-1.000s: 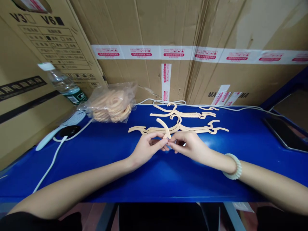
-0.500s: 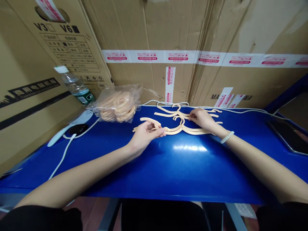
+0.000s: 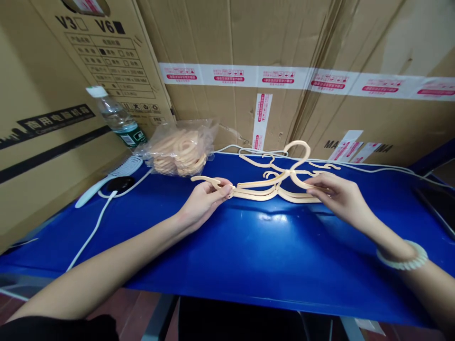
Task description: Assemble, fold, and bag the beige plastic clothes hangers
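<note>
My left hand (image 3: 209, 196) pinches a short, curved, beige piece of a plastic clothes hanger (image 3: 204, 180), its tip sticking out to the left. My right hand (image 3: 332, 189) is closed on the right arm of a beige clothes hanger (image 3: 298, 143), which is raised off the table with its big hook upward. This hanger's left arm reaches close to my left fingertips; whether the two touch I cannot tell. Beneath it, more beige hangers (image 3: 258, 195) lie flat and close together on the blue table (image 3: 249, 255). Another hanger (image 3: 254, 162) lies behind them.
A clear bag of beige hanger parts (image 3: 181, 149) sits at the back left. Beside it are a water bottle (image 3: 121, 121), a pale blue hairbrush (image 3: 95, 189) and a black round pad (image 3: 121, 183) with a white cable. Cardboard boxes (image 3: 220, 38) wall the back; a dark device (image 3: 433, 203) lies right.
My right hand has taken hold of a hanger and brought it up and toward me, above the others. My left hand still holds the curved piece. The view has shifted slightly.
</note>
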The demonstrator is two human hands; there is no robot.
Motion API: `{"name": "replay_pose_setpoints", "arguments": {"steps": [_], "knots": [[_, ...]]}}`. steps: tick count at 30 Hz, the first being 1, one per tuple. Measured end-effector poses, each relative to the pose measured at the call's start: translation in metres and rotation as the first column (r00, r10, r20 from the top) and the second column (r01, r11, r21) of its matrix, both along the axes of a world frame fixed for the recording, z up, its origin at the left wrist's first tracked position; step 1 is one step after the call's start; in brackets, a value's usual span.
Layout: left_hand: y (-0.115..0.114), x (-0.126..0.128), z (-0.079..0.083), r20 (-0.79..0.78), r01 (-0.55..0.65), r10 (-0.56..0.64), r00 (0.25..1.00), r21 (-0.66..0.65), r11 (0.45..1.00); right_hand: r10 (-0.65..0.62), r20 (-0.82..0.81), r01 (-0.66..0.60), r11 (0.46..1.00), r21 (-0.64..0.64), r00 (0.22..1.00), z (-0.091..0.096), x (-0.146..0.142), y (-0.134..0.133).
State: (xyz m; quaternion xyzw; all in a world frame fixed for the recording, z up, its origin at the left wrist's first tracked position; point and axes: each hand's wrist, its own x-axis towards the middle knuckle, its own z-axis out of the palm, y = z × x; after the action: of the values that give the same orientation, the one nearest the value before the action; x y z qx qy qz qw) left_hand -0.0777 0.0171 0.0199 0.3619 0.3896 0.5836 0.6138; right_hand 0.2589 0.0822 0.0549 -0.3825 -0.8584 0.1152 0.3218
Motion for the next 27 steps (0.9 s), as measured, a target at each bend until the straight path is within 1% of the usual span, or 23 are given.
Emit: {"name": "replay_pose_setpoints", "arguments": {"steps": [2, 5, 8, 13, 16, 20, 27], "knots": [[-0.001, 0.000, 0.002, 0.049, 0.032, -0.031, 0.998, -0.027, 0.999, 0.018, 0.002, -0.018, 0.999, 0.028, 1.000, -0.003, 0.003, -0.007], [-0.005, 0.002, 0.004, 0.115, 0.111, -0.100, 0.988, -0.096, 0.989, 0.052, -0.006, -0.051, 0.998, 0.040, 0.999, -0.006, 0.005, -0.010], [-0.009, 0.004, 0.003, 0.122, 0.175, -0.159, 0.980, -0.129, 0.976, 0.066, -0.011, -0.065, 0.996, 0.059, 0.998, -0.006, 0.007, -0.011], [-0.011, 0.005, 0.000, 0.099, 0.161, -0.148, 0.984, -0.143, 0.977, 0.084, -0.001, -0.084, 0.991, 0.104, 0.996, -0.005, 0.009, -0.014], [-0.009, 0.005, -0.001, 0.113, 0.183, -0.168, 0.979, -0.130, 0.975, 0.077, 0.011, -0.078, 0.992, 0.101, 0.997, -0.003, 0.009, -0.016], [-0.008, 0.005, 0.000, 0.133, 0.190, -0.172, 0.976, -0.136, 0.972, 0.083, 0.037, -0.087, 0.987, 0.135, 0.996, -0.002, 0.009, -0.016], [-0.010, 0.006, 0.001, 0.119, 0.206, -0.192, 0.974, -0.122, 0.971, 0.135, 0.036, -0.139, 0.984, 0.113, 0.990, -0.003, 0.008, -0.015]]}}
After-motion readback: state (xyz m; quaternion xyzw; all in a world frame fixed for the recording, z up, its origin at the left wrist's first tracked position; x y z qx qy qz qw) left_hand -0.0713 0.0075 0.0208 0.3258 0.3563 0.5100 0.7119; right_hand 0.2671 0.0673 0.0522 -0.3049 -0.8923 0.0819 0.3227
